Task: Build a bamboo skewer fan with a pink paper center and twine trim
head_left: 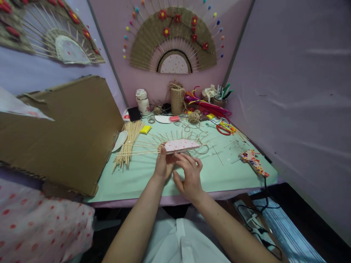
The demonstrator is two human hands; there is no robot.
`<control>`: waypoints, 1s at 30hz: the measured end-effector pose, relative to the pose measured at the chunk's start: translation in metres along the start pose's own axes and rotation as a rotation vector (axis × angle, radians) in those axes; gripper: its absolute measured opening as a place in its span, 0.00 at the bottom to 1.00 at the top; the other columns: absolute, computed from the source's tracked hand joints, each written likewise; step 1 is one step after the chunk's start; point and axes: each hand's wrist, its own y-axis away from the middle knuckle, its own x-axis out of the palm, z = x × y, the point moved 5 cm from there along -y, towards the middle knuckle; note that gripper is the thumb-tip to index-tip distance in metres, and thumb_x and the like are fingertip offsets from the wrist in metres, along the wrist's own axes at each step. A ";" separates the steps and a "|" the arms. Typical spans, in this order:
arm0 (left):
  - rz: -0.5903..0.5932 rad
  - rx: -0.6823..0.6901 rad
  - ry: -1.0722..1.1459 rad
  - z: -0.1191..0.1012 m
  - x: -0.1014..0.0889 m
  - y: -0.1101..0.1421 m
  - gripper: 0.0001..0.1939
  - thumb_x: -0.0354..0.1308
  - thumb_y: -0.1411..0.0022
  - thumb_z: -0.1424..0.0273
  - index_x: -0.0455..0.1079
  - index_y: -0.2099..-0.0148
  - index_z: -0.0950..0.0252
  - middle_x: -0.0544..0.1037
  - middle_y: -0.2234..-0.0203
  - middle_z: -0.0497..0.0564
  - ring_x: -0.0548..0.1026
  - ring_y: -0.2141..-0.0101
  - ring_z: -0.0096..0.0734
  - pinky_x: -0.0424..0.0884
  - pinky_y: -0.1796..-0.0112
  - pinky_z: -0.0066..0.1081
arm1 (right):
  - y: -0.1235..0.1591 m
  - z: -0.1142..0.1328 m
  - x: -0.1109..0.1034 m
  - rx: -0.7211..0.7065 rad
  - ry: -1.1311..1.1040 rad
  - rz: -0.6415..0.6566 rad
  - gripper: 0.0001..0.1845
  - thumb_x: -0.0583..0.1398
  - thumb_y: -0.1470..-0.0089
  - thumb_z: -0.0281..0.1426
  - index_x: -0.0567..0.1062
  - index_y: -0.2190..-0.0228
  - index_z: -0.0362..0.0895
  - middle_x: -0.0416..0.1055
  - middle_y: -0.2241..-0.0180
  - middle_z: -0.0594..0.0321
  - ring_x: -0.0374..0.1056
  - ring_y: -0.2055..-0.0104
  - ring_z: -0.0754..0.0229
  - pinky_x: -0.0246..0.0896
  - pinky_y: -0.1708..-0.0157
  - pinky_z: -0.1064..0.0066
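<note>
A half-round piece covered in white fabric with red dots (182, 145) is held above the table, its straight edge towards me. Thin wooden sticks fan out from its curved rim. My left hand (163, 166) grips its left end, thumb on top and fingers beneath. Just under the straight edge is my right hand (190, 175), fingers curved and thumb apart from them. Its fingertips are at the lower edge; whether they touch it I cannot tell. Behind the piece, loops of twine (202, 149) lie on the table.
A bundle of wooden sticks (128, 142) and a yellow packet (145, 129) lie left, beside a cardboard sheet (68, 135). Red-handled scissors (224, 129) and a patterned, corded glue gun (255, 162) lie right. A twine spool (177, 99) stands behind; a decorated fan (172, 40) hangs above.
</note>
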 end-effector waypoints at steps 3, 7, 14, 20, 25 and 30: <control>-0.018 -0.003 0.005 0.000 -0.001 0.000 0.26 0.70 0.54 0.54 0.70 0.58 0.63 0.79 0.67 0.47 0.77 0.67 0.27 0.71 0.60 0.26 | -0.001 0.002 0.002 -0.024 -0.011 0.026 0.11 0.55 0.42 0.28 0.65 0.56 0.48 0.75 0.51 0.57 0.66 0.43 0.55 0.42 0.42 0.56; -0.060 -0.006 -0.019 0.003 -0.006 0.000 0.26 0.69 0.53 0.53 0.70 0.57 0.63 0.78 0.68 0.46 0.76 0.68 0.27 0.71 0.61 0.27 | -0.004 0.003 0.009 -0.040 0.005 0.061 0.11 0.56 0.42 0.29 0.65 0.55 0.48 0.74 0.50 0.57 0.66 0.43 0.56 0.41 0.42 0.58; -0.112 0.003 -0.015 0.006 -0.012 -0.004 0.24 0.70 0.52 0.55 0.69 0.58 0.63 0.77 0.69 0.44 0.76 0.70 0.25 0.70 0.61 0.26 | -0.004 0.007 0.017 -0.012 0.078 0.108 0.15 0.56 0.41 0.30 0.65 0.52 0.46 0.72 0.47 0.54 0.65 0.42 0.55 0.41 0.43 0.59; -0.088 -0.022 0.043 0.003 -0.011 -0.004 0.21 0.67 0.49 0.55 0.70 0.59 0.63 0.78 0.69 0.45 0.76 0.68 0.28 0.70 0.61 0.29 | -0.001 0.007 0.007 -0.025 0.019 0.023 0.18 0.56 0.44 0.27 0.62 0.51 0.48 0.72 0.47 0.54 0.65 0.42 0.55 0.44 0.44 0.58; -0.061 -0.031 0.020 0.000 -0.007 -0.001 0.23 0.68 0.50 0.54 0.71 0.59 0.64 0.78 0.68 0.48 0.76 0.68 0.29 0.71 0.66 0.27 | -0.002 -0.007 0.004 0.006 0.056 0.004 0.18 0.56 0.44 0.27 0.63 0.51 0.47 0.73 0.49 0.53 0.67 0.44 0.54 0.44 0.45 0.58; -0.054 -0.022 0.020 0.000 -0.005 -0.001 0.21 0.68 0.49 0.55 0.71 0.60 0.65 0.78 0.69 0.47 0.76 0.69 0.26 0.70 0.68 0.24 | -0.004 -0.012 0.010 0.017 0.090 0.061 0.17 0.57 0.43 0.27 0.64 0.52 0.45 0.72 0.48 0.52 0.66 0.43 0.54 0.44 0.45 0.58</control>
